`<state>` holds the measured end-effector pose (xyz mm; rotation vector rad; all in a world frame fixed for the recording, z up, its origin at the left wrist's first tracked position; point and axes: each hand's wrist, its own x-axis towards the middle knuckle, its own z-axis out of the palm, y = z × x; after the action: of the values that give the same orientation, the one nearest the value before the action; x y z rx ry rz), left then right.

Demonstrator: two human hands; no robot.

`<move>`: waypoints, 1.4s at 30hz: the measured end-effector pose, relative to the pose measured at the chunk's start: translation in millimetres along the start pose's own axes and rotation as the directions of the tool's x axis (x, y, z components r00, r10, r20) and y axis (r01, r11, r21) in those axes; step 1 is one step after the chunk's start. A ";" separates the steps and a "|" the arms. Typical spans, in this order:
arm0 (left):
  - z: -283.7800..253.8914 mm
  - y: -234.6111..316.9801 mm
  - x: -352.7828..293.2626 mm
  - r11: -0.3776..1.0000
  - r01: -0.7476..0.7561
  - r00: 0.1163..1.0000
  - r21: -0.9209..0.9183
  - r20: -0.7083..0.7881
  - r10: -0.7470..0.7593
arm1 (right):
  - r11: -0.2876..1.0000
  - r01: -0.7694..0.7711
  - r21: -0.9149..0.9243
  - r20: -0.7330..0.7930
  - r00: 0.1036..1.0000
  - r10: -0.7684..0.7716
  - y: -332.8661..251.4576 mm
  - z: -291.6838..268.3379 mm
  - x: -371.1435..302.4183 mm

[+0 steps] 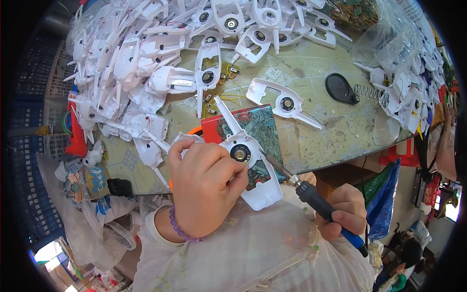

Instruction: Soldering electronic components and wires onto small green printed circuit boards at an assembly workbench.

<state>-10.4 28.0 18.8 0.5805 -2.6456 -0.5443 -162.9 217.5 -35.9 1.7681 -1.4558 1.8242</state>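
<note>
My left hand (206,187), with a purple bead bracelet, is closed on a white plastic housing (263,194). The housing has a narrow handle pointing away from me and a window at its near end. Set in its middle is a round black speaker (240,153), just beyond my left fingertips. In my right hand (345,210) is a soldering iron (316,199) with a black and blue grip. Its metal tip reaches the housing's right edge beside the speaker; whether it touches cannot be made out. Beneath the housing lies a red-edged flat box (265,121) with a greenish top.
White housings (131,63) are heaped at the back left, more (404,97) at the right. One housing with a speaker (287,103) lies beyond the box. Small wired boards (224,100) sit near the heap. A black iron stand (340,88) with a spring coil (368,92) stands right.
</note>
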 end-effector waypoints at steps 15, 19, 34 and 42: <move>2.0 1.8 -1.3 0.999 0.035 0.999 -0.011 -0.008 -0.035 | 0.990 -0.014 0.141 0.120 0.993 -0.003 2.3 -1.0 12.2; 2.4 0.4 -2.1 0.997 0.060 0.998 -0.055 -0.033 -0.062 | 0.990 -0.019 0.138 0.127 0.992 0.002 1.3 -0.3 12.4; -8.5 -3.6 -10.0 0.997 0.041 0.994 0.068 -0.106 -0.034 | 0.973 -0.199 0.114 -0.148 0.965 0.215 26.7 40.1 0.3; -18.0 -6.7 -24.0 0.994 0.052 0.993 0.095 -0.112 -0.041 | 0.954 -0.232 0.191 -0.138 0.956 0.260 30.9 44.8 -0.3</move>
<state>19.7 28.3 24.7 0.6828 -2.5706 -0.3861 -156.6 169.4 -60.5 1.5200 -1.5545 2.2238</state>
